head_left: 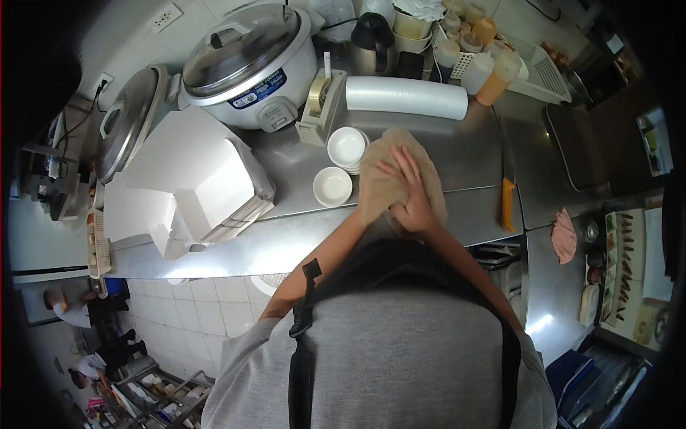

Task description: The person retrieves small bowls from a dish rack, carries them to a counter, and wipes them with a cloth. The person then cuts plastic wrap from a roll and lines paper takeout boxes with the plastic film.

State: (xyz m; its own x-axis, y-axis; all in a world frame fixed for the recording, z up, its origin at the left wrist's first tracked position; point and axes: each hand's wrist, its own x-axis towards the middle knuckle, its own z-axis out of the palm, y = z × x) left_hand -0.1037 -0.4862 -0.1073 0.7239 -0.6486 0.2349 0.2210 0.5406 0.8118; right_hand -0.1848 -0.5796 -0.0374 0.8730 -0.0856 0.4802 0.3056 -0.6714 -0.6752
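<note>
We have a long steel worktop (471,154) spread before us, with a big lidded rice cooker (250,68) at its back on the left and a second cooker (132,121), partly hidden, beside it. In front of these we find a nested stack of white cartons (196,179), their flaps spread wide toward us. At the back right, a white plastic crate (539,75) stands by several squeeze bottles (496,79), some filled with something orange. A clear-looking plastic roll (406,97) lies crosswise behind our hands, and a dark-topped jug (372,46) stands just beyond it. Nearest to us is the beige cloth (379,187), bunched up at the front of the worktop, right of the bowls. Our two hands meet at it: the right hand (414,196) presses on top of it with fingers stretched out, while the left forearm runs up to its lower edge and the left hand is hidden by the fabric, so we cannot tell how its fingers stand. Left of the roll sits a tape dispenser (319,107), upright. Off to our right lies a crumpled pink cloth (564,236), and nearer, an orange-handled tool (507,205). Smallest are the white bowls: a short stack (348,148) near the cloth, and a single bowl (333,187) just in front.
</note>
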